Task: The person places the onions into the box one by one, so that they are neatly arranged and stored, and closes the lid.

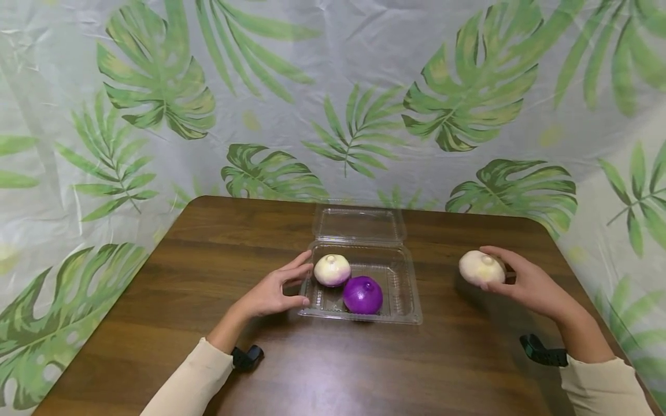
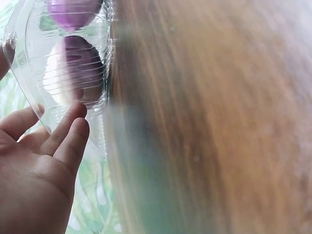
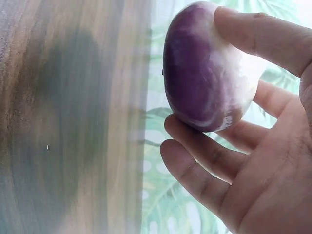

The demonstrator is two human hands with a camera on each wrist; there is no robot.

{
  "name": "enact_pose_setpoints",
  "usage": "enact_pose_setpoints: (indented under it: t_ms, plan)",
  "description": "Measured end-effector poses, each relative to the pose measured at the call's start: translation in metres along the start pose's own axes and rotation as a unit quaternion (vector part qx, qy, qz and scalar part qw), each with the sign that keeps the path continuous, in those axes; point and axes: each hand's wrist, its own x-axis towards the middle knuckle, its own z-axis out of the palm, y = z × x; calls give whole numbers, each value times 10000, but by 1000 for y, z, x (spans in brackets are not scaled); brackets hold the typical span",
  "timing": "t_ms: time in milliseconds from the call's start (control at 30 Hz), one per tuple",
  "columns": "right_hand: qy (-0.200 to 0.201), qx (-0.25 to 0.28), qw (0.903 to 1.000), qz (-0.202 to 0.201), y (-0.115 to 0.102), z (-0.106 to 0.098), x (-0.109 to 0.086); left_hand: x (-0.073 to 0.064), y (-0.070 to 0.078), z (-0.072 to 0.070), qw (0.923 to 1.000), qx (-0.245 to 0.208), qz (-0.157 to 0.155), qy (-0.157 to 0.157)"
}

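My right hand [image 1: 533,284] grips a white and purple turnip [image 1: 481,268] between thumb and fingers, and the right wrist view shows it raised off the table. To the left, a clear plastic clamshell box [image 1: 411,277] stands with its lid folded back. Inside its left half lie another white and purple turnip [image 1: 332,270] and a round, glossy purple onion [image 1: 362,295], side by side. My left hand [image 1: 270,292] is at the box's left side, fingers fairly straight and touching its rim and wall. Through that wall the turnip [image 2: 73,73] shows in the left wrist view.
A brown wooden table [image 1: 250,364] carries everything. The transparent lid [image 1: 359,224] lies toward the back edge. Behind hangs a grey curtain [image 1: 359,63] with green leaf prints. Black straps [image 1: 543,351] sit on both wrists.
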Motion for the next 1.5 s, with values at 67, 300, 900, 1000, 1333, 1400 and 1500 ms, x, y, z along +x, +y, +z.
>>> enact_pose_setpoints:
  t_ms: [67, 300, 900, 1000, 1333, 1400, 1500]
  plan:
    - [16, -5, 10000, -81, -2, 2, -2, -1, 0, 0, 10000, 33, -17, -18]
    - [131, -23, 9992, -369, -17, 10, -7, -4, -2, -1, 9999, 113, -45, -56]
    - [553, -660, 9896, -1149, -65, 15, -7, -3, 0, 4, 10000, 40, -33, -1]
    - [574, -784, 9876, -1234, -69, 18, -10, -3, 0, 4, 10000, 72, -64, -16]
    - [573, -876, 9840, -1440, -92, 24, -13, -5, -2, 1, 9999, 112, -80, 77]
    - [566, -856, 9847, -1408, -94, 25, -13, -5, -1, 1, 9998, 134, -85, 80]
    - [537, -836, 9863, -1319, -94, 28, -15, -3, 1, 2, 9999, 124, -86, 69]
